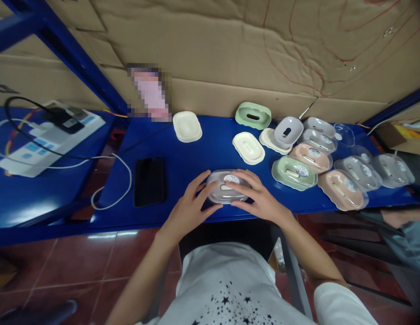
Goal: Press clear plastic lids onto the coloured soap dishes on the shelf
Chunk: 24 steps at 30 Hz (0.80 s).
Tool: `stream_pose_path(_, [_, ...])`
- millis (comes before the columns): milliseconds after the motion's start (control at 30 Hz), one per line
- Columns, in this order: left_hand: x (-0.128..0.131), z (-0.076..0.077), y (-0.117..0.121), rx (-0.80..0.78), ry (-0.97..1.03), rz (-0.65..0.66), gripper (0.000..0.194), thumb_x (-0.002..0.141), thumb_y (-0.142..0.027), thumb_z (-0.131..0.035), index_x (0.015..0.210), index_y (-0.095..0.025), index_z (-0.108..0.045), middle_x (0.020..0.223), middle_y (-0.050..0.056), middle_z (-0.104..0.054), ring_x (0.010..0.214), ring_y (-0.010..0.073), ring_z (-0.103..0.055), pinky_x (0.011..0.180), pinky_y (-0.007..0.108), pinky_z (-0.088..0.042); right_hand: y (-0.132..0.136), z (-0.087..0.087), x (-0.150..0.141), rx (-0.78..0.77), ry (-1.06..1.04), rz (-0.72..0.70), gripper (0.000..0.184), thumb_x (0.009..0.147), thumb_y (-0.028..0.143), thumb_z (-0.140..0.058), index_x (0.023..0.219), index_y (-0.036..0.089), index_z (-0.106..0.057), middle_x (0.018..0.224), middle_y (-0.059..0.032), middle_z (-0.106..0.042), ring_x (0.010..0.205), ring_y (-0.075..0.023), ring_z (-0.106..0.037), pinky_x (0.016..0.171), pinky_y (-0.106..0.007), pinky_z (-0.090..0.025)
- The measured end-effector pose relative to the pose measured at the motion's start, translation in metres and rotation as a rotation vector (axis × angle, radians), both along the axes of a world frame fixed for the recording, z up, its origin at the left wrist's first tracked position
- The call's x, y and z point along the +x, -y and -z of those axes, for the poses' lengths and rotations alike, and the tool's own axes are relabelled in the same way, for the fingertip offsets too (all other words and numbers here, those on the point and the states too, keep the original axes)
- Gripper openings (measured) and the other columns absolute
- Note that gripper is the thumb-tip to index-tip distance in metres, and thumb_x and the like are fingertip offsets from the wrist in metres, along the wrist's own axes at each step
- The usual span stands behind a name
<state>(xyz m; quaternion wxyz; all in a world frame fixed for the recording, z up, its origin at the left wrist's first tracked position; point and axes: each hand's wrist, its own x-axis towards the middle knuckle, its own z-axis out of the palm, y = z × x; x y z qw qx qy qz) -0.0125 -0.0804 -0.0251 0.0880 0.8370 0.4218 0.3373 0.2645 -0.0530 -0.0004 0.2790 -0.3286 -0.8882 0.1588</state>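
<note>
A grey soap box [225, 196] with a clear lid and a round speckled sticker sits on the blue table near its front edge. My left hand [193, 203] is curved around its left end, with thumb and fingertips on the lid. From the other end my right hand [259, 196] holds it the same way, fingers lying over the top. A small pale piece shows through the lid between the hands. Just to the right stands a green soap box [294, 173] under its clear lid.
Several lidded soap boxes, including a peach one [342, 189], fill the right side. Cream trays [187, 126] and a green shell [253, 115] lie towards the cardboard wall. A black phone [149, 182], white cable [130, 174] and power strip [44, 144] are left. Someone's arm shows at right.
</note>
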Motion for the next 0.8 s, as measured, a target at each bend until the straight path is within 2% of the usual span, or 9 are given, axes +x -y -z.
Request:
stream_pose_path(200, [-0.002,0.000,-0.002,0.012,0.021,0.025,0.070,0.102,-0.037,-0.075,0.164,-0.034,-0.043,0.163,0.015,-0.054,0.148,0.0333,-0.059,0.113,0.052,-0.062,-0.001,-0.001,-0.002,0.148,0.176,-0.010,0.051,0.109,0.042,-0.063,0.157,0.027,-0.060,0.163,-0.0128,-0.055,0.161,-0.0288,-0.042,0.134,-0.059,-0.035])
stream_pose_path(367, [-0.004,0.002,-0.005,0.004,0.069,0.035,0.062,0.101,-0.036,-0.076,0.157,-0.033,-0.052,0.160,0.014,-0.057,0.142,0.0309,-0.065,0.113,0.052,-0.062,0.000,0.000,-0.003,0.153,0.271,-0.015,0.054,0.109,0.042,-0.062,0.162,0.032,-0.055,0.165,-0.0101,-0.055,0.164,-0.0297,-0.037,0.135,-0.061,-0.033])
stream_pose_path(433, [-0.005,0.003,-0.005,0.005,0.065,0.031,0.058,0.101,-0.036,-0.076,0.155,-0.033,-0.054,0.160,0.014,-0.057,0.141,0.0306,-0.065,0.112,0.051,-0.063,0.000,-0.002,-0.001,0.118,0.265,-0.033,0.059,0.109,0.041,-0.061,0.166,0.035,-0.048,0.170,-0.0085,-0.048,0.167,-0.0305,-0.029,0.135,-0.063,-0.031])
stream_pose_path(533, [-0.005,0.003,-0.005,0.000,0.066,0.027,0.056,0.101,-0.036,-0.076,0.153,-0.033,-0.055,0.160,0.014,-0.056,0.141,0.0309,-0.066,0.112,0.051,-0.063,0.003,-0.003,0.007,0.054,0.226,-0.022,0.069,0.110,0.038,-0.060,0.173,0.038,-0.032,0.181,-0.0071,-0.030,0.171,-0.0323,-0.017,0.135,-0.065,-0.029])
stream_pose_path(600, [-0.004,0.003,-0.004,-0.031,0.076,0.033,0.054,0.102,-0.036,-0.075,0.152,-0.032,-0.055,0.162,0.015,-0.054,0.138,0.0303,-0.068,0.111,0.051,-0.063,0.008,-0.001,0.014,0.018,0.188,0.026,0.073,0.110,0.037,-0.060,0.174,0.041,-0.027,0.182,-0.0063,-0.025,0.170,-0.0315,-0.020,0.134,-0.062,-0.033])
stream_pose_path(700, [-0.002,0.002,-0.001,-0.106,0.090,0.032,0.049,0.105,-0.036,-0.071,0.150,-0.032,-0.054,0.164,0.014,-0.051,0.137,0.0293,-0.068,0.113,0.052,-0.062,0.019,0.006,0.019,-0.003,0.146,0.096,0.074,0.110,0.033,-0.060,0.175,0.043,-0.024,0.181,-0.0066,-0.029,0.167,-0.0292,-0.031,0.131,-0.056,-0.043])
stream_pose_path(800, [0.001,0.001,-0.001,-0.139,0.080,-0.006,0.041,0.104,-0.037,-0.072,0.141,-0.030,-0.057,0.163,0.013,-0.050,0.144,0.0321,-0.062,0.118,0.057,-0.057,0.029,0.016,0.014,0.056,0.161,0.193,0.079,0.111,0.027,-0.058,0.176,0.043,-0.016,0.180,-0.0097,-0.030,0.166,-0.0325,-0.034,0.130,-0.061,-0.043])
